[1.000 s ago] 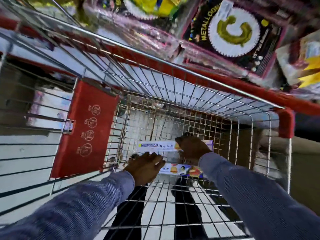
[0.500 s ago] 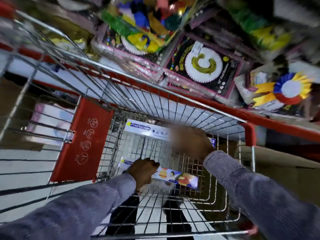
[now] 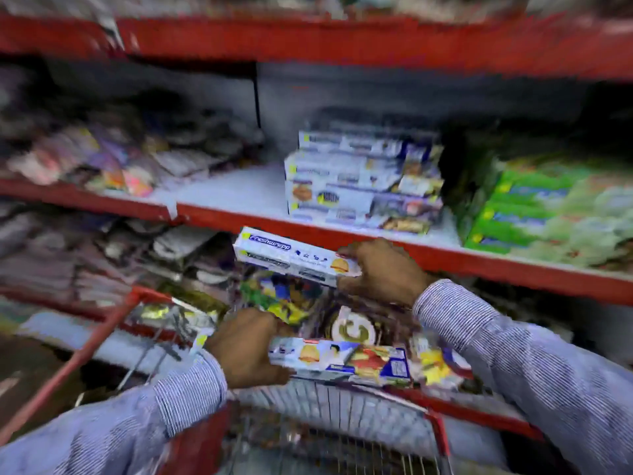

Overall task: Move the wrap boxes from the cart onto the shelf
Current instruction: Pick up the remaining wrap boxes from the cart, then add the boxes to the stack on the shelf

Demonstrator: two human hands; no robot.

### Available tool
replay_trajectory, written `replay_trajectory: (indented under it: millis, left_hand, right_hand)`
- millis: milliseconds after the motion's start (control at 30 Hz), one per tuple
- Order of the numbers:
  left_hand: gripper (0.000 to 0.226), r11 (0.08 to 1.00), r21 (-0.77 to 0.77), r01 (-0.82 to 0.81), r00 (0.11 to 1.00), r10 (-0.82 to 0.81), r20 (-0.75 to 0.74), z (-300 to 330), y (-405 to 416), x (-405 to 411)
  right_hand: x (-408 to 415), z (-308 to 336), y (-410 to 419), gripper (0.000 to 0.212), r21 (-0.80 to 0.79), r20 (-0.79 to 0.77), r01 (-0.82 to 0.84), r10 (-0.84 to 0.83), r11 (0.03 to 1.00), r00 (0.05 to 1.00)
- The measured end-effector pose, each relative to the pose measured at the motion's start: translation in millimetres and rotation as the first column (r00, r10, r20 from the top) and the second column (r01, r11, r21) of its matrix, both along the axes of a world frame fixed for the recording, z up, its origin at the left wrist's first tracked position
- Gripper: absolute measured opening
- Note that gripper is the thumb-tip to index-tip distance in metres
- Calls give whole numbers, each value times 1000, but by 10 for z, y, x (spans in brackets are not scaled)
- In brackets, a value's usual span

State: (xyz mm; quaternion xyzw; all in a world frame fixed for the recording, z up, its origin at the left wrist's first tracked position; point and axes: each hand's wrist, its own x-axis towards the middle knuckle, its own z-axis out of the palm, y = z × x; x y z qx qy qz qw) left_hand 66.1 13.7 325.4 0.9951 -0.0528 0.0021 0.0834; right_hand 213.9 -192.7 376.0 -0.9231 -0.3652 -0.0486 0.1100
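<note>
Both boxes have come up out of the cart (image 3: 435, 419). Our right hand (image 3: 383, 269) grips one wrap box (image 3: 291, 257) end-on toward the shelf (image 3: 239, 193); our left hand (image 3: 246, 347) clasps the second box (image 3: 342, 361) lower, waiting.

Shelf (image 3: 239, 192): behind the cart (image 3: 329, 406).
Stack of boxes (image 3: 363, 180): on the shelf.
Upper box (image 3: 291, 257): in right hand (image 3: 383, 269), before shelf edge.
Lower box (image 3: 342, 361): in left hand (image 3: 246, 347), above the cart.
</note>
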Motion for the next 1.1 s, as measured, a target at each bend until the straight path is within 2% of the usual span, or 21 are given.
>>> replay_trajectory:
  millis: [133, 233, 400, 533, 733, 867, 1000, 1100]
  left_hand:
    - [65, 999, 42, -3, 993, -2, 117, 795, 6, 346]
    - [60, 1000, 16, -1, 993, -1, 118, 1129, 23, 580]
    - [58, 999, -25, 30, 989, -26, 147, 1538, 35, 977]
    - [61, 998, -18, 58, 985, -54, 161, 1664, 48, 1277]
    - [50, 993, -65, 97, 990, -89, 109, 1755, 82, 1669]
    - [52, 994, -78, 76, 989, -65, 133, 1796, 138, 1902]
    - [54, 995, -92, 47, 988, -33, 149, 1840, 165, 2114]
    - [56, 996, -78, 33, 989, -22, 148, 1902, 167, 2269]
  right_hand:
    - [155, 746, -40, 50, 89, 66, 12, -18, 996, 998]
    - [328, 989, -35, 56, 82, 111, 25, -34, 996, 993]
    - [750, 1308, -89, 28, 89, 110, 58, -68, 994, 992]
    - [1178, 1432, -48, 30, 46, 94, 84, -88, 995, 992]
    - [1718, 1362, 72, 54, 27, -72, 142, -140, 989, 988]
    - [1957, 1261, 153, 41, 39, -60, 178, -176, 983, 983]
    - [2037, 1271, 118, 40, 68, 5, 188, -189, 980, 982]
    - [2103, 1353, 83, 34, 102, -53, 177, -173, 979, 984]
